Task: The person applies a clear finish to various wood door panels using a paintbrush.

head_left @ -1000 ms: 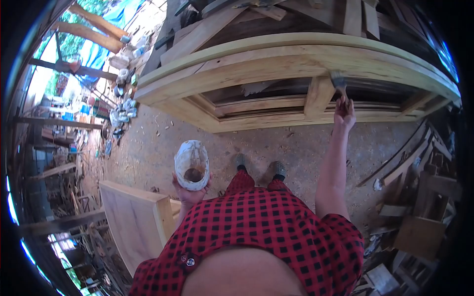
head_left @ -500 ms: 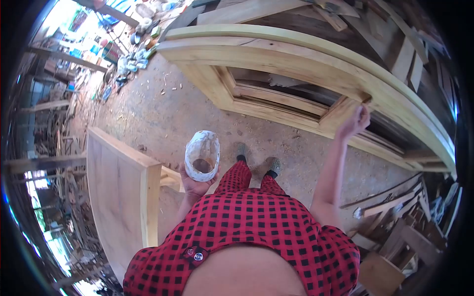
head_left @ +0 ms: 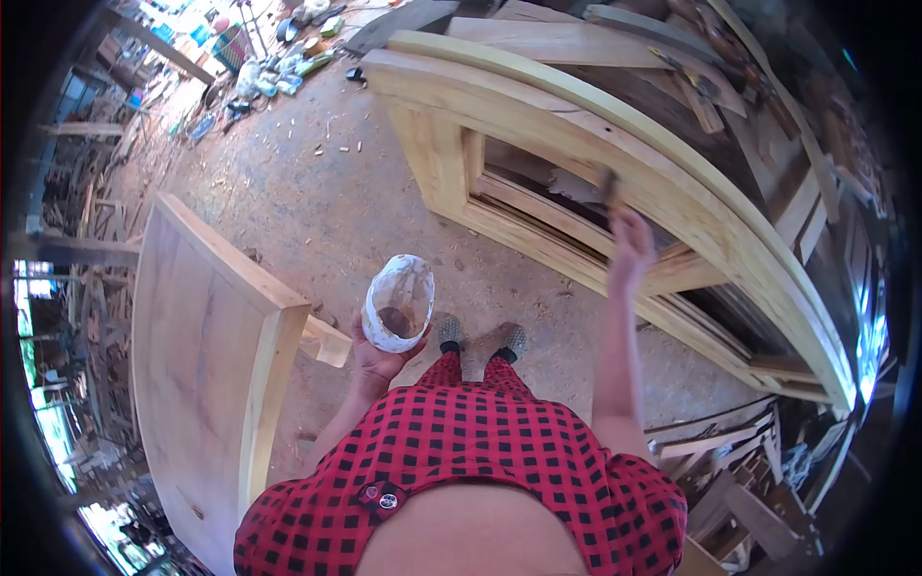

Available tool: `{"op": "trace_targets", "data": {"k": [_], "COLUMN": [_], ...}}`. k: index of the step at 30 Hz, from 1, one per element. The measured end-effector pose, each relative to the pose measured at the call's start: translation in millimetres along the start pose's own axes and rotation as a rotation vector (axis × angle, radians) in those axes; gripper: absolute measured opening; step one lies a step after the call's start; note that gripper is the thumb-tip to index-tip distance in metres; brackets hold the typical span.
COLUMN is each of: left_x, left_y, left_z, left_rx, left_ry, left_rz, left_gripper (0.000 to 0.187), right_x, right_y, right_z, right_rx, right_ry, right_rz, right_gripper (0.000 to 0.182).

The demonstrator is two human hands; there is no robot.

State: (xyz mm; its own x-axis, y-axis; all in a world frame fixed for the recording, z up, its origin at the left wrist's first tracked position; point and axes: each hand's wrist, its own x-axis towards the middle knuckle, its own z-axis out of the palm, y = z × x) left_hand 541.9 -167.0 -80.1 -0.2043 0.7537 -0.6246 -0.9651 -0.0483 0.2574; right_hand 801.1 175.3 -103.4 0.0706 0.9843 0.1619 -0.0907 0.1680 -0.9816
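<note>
My left hand [head_left: 377, 361] is wrapped round the lower side of a white, crumpled-looking open container [head_left: 419, 288]. A little brown liquid shows at its bottom. Out to the right, my right hand [head_left: 631, 248] grips a small brush [head_left: 611, 186], its dark end blurred by motion. The brush overlaps the top rail of a pale wooden door frame [head_left: 538, 106] with a curved look and recessed openings. This frame stands on its side in front of me.
A second wooden panel [head_left: 206, 355] stands close on my left. Stacked boards [head_left: 567, 43] lie behind the frame, with pliers-like tools on them. Wood scraps [head_left: 759, 499] are piled at lower right; bottles and clutter [head_left: 269, 77] lie at the far left. Shavings dot the floor [head_left: 288, 182].
My right hand has moved left along the frame, and the brush now shows in it. The view has shifted, so the frame sits further right. The left hand keeps holding the container.
</note>
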Motion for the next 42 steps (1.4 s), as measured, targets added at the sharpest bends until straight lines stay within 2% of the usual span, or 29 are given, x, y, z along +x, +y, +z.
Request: {"op": "trace_targets", "data": {"k": [2,4,5,7,11,13,15,17,19,20,22,23,25,27,29,31,33,34,36,37,39,41,42], "left_x": [3,4,4,3,14,10,8,6,2,0,-4,-5,-7,-2,3,7,14,17,23,25,28,29,28], "left_y": [10,20,24,30,41,46,52,56,62,63,64,65,67,64,63,64,66,66,68,69,71,72,74], "left_z": [-7,-13,-17,-27,-49,-49,-54,-63,-74,-79,-83,-84,-79,-88,-92,-94,-95,-97,-98,-100,-109,-116,-119], "left_rx": [-0.001,-0.101,-0.125,-0.200,-0.169,-0.158,-0.197,-0.234,-0.195,-0.205,-0.246,-0.253,-0.236,-0.265,-0.290,-0.248,-0.239,-0.230,-0.226,-0.231,-0.251,-0.248,-0.260], "left_ry": [0.037,0.047,0.043,0.059,-0.006,0.068,0.038,0.009,-0.032,-0.035,0.008,0.005,0.012,0.001,-0.009,0.014,0.028,0.049,0.042,0.047,0.054,0.086,0.062], "left_rz": [0.012,0.083,0.085,0.026,0.022,0.074,0.094,0.118,0.126,0.130,0.129,0.128,0.126,0.112,0.095,0.049,0.036,0.033,0.013,0.017,-0.005,0.022,0.006], "left_gripper": [0.090,0.084,0.084,0.085,0.090,0.090,0.089,0.089,0.089,0.089,0.087,0.087,0.086,0.085,0.085,0.084,0.085,0.085,0.086,0.086,0.088,0.088,0.087], "right_x": [4,2,1,1,11,-6,-23,-48,-61,-60,-54,-49,-22,-5,-8,-7,-5,1,7,8,19,12,13], "right_y": [-11,-15,-20,-28,-16,-28,-1,-13,-20,-21,-21,-21,-19,-17,-51,-58,-64,-62,-64,-64,-59,-56,-38], "right_z": [-38,-62,-66,-65,-12,56,113,173,227,247,272,272,260,217,173,115,72,55,30,27,41,85,104], "right_rx": [0.080,0.118,0.108,0.014,-0.033,-0.376,-0.471,-0.502,-0.454,-0.455,-0.087,-0.092,-0.154,-0.291,-0.235,-0.174,-0.135,-0.142,-0.120,-0.126,-0.376,-0.517,-0.587], "right_ry": [0.086,0.270,0.251,0.556,0.559,0.430,0.249,-0.064,-0.310,-0.318,-0.498,-0.503,-0.408,-0.286,-0.159,0.021,0.261,0.280,0.507,0.525,0.495,0.389,0.353], "right_rz": [0.048,0.030,0.021,0.032,-0.157,-0.082,-0.230,-0.250,-0.412,-0.419,-0.210,-0.214,-0.205,-0.219,-0.045,0.005,0.036,0.025,-0.045,-0.053,-0.262,-0.225,-0.284], "right_gripper": [0.019,0.024,0.024,0.027,0.032,0.032,0.029,0.019,0.017,0.017,0.017,0.017,0.015,0.015,0.016,0.019,0.021,0.021,0.021,0.021,0.022,0.024,0.023]}}
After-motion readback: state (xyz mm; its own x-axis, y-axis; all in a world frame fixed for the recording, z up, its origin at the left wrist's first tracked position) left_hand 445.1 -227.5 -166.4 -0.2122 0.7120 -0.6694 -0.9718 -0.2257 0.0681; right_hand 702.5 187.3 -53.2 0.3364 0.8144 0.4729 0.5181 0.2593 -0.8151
